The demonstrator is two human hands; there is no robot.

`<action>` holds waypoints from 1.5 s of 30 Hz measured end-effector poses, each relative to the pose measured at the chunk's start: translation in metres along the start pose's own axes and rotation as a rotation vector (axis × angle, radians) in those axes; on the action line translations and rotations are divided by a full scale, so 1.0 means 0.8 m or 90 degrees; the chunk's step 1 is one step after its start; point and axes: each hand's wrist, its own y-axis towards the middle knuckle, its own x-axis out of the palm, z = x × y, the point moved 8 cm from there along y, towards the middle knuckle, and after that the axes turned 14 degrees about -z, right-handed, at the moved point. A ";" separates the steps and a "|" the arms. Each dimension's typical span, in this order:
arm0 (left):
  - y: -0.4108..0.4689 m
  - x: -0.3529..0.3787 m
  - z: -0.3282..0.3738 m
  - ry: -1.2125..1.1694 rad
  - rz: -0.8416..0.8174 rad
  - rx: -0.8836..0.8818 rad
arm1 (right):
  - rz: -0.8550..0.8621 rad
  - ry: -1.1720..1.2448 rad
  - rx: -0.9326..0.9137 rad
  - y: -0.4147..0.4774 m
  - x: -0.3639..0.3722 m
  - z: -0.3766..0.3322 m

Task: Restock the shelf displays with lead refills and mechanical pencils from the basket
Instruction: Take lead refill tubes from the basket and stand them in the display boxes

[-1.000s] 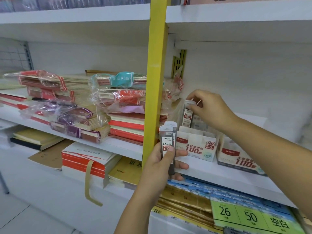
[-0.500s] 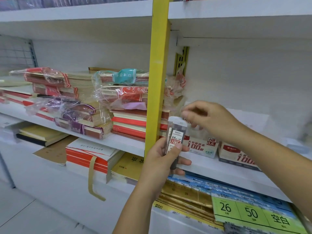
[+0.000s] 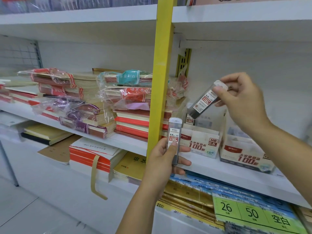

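1. Edges come first: a yellow post [image 3: 161, 81] rises from the front lip of the shelf [image 3: 219, 171] to the upper shelf [image 3: 236, 16] and closes the bay on its left side.
2. Left of the post, wrapped notebook stacks [image 3: 94, 105] fill the neighbouring bay right up to it.
3. Just right of the post a white display box [image 3: 202, 142] marked HB 0.5 sits on the shelf. A second display box [image 3: 243, 152] sits just beside it to the right, and both are near the front lip.
4. Above both boxes a tall stretch of bare white back wall reaches the upper shelf, and the right hand works inside that open room.
5. One standing tube [image 3: 190, 119] of lead refills shows at the back left of the first box.
6. The left hand [image 3: 163, 159] is raised in front of the shelf lip, just right of the post. Its thumb lies on the label and its fingers curl behind, gripping an upright tube [image 3: 174, 137] with the clear cap on top.
7. Whether that hand touches the post cannot be told.
8. The right hand [image 3: 243, 102] hangs above the boxes, with its forearm coming in from the lower right and the wrist bent. Thumb and forefinger pinch the capped end of a tilted tube [image 3: 203, 100].
9. The dark lower end of the tilted tube points down and left, over the back of the first box and near the standing tube.
10. Below the shelf, a green price tag [image 3: 253, 215] fronts blue and gold packs.
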 end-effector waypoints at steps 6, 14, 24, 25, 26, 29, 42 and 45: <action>0.001 -0.005 -0.003 0.001 0.013 -0.002 | -0.138 -0.268 -0.055 0.030 0.043 0.003; 0.001 -0.010 -0.002 0.015 0.017 0.002 | -0.195 -0.279 0.002 0.046 0.070 0.042; 0.003 -0.010 0.008 0.083 0.032 0.019 | -0.220 -0.526 0.039 0.033 0.080 0.047; 0.004 -0.008 0.010 0.093 0.030 0.021 | -0.202 -0.475 0.029 0.026 0.075 0.037; 0.005 -0.006 0.011 0.096 0.026 0.026 | -0.201 -0.395 0.035 0.018 0.071 0.029; 0.010 0.003 0.012 0.076 0.013 0.036 | -0.349 -0.145 0.101 -0.024 0.089 0.013; 0.018 0.037 0.021 0.772 0.084 0.201 | -0.108 -0.153 -0.002 0.009 0.014 0.000; 0.022 0.039 0.012 0.836 0.069 0.182 | -0.157 -0.301 -0.047 0.017 0.040 0.006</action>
